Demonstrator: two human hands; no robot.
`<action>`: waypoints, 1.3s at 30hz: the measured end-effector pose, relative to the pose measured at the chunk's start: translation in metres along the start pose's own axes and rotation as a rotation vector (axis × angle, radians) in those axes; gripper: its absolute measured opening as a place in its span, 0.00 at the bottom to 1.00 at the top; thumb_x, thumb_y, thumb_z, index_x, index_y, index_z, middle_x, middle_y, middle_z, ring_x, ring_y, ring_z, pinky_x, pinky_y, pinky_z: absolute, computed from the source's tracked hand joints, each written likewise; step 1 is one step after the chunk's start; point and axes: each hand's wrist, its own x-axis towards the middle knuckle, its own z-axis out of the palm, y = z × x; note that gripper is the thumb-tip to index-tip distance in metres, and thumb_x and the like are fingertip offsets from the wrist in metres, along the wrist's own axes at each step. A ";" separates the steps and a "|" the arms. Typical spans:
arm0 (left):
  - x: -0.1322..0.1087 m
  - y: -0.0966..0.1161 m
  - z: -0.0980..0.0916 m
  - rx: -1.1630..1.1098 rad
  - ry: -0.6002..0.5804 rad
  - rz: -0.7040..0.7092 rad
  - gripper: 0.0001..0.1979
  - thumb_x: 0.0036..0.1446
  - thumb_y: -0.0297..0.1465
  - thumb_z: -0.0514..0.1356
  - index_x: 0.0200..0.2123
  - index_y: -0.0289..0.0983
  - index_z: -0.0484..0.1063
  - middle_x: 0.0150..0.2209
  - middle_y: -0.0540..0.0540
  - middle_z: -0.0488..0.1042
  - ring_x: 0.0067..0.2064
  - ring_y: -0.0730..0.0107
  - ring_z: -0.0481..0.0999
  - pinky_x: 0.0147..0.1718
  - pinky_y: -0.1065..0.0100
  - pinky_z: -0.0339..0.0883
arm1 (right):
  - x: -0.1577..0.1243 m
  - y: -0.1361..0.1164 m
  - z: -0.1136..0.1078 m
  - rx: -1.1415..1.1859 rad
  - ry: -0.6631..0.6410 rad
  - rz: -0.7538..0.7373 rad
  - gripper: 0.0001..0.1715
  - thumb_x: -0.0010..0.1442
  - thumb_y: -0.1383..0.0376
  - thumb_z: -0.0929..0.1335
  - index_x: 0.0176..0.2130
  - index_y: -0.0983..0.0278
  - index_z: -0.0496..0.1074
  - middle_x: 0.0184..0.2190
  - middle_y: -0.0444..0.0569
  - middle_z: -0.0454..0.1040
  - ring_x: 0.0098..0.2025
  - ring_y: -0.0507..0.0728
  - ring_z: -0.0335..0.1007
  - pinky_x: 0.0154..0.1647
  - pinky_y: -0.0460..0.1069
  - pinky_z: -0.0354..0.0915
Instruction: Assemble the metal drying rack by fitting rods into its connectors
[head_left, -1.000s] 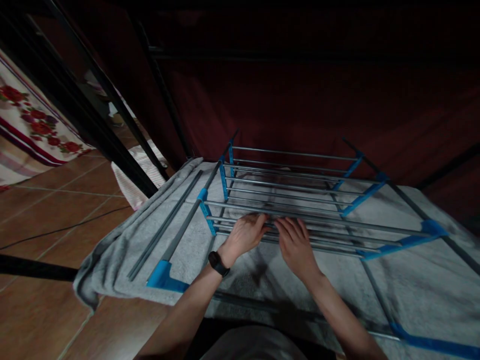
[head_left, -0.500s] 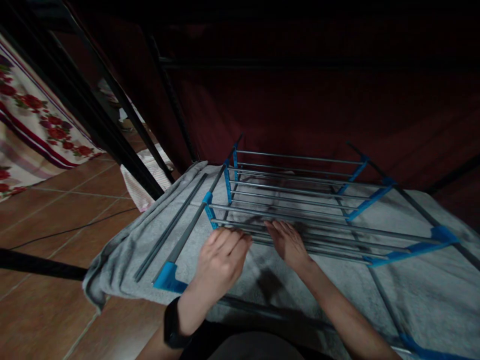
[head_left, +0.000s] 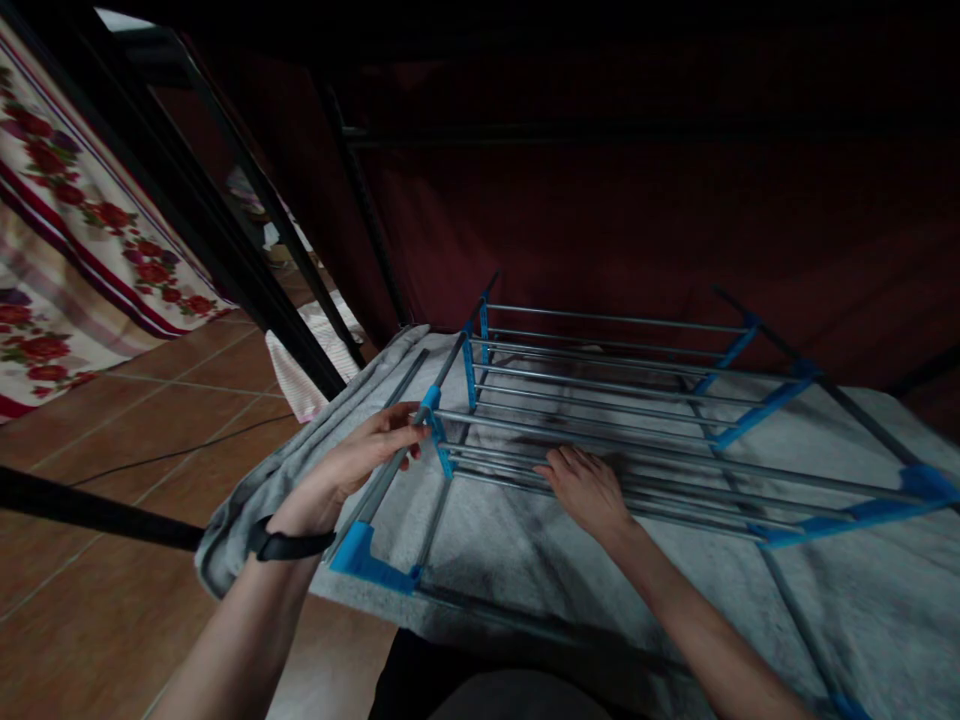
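A rack (head_left: 592, 425) of thin grey metal rods, like a shoe rack, lies on a grey blanket. Blue plastic brackets join its rods to longer side poles. At its left side, my left hand (head_left: 375, 445) is closed around a blue bracket (head_left: 430, 398) and the pole beside it, thumb and fingertips on either side. My right hand (head_left: 589, 490) rests at the middle of a lower rod (head_left: 510, 465), its fingers curled over it and partly hidden. Nearest me is a blue corner bracket (head_left: 371, 562) joined to a front pole (head_left: 495, 612).
Loose poles (head_left: 401, 388) lie along the left part of the blanket (head_left: 255, 510). Black metal bed-frame posts (head_left: 262, 290) stand at the left, with a dark red cloth (head_left: 600, 220) behind. A flowered curtain (head_left: 90, 230) hangs over the tiled floor (head_left: 135, 440), where a cable (head_left: 180, 450) runs.
My left hand has moved left and up from a lower rod to the blue bracket on the side pole. My right hand stays at the rods. The view has shifted slightly left.
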 end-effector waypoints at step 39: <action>-0.005 -0.005 0.009 0.007 0.063 0.095 0.12 0.56 0.38 0.57 0.25 0.39 0.62 0.16 0.55 0.61 0.19 0.77 0.56 0.22 0.71 0.51 | 0.009 0.003 -0.005 0.032 -0.100 0.035 0.16 0.72 0.55 0.63 0.38 0.60 0.72 0.36 0.48 0.81 0.40 0.58 0.78 0.37 0.50 0.58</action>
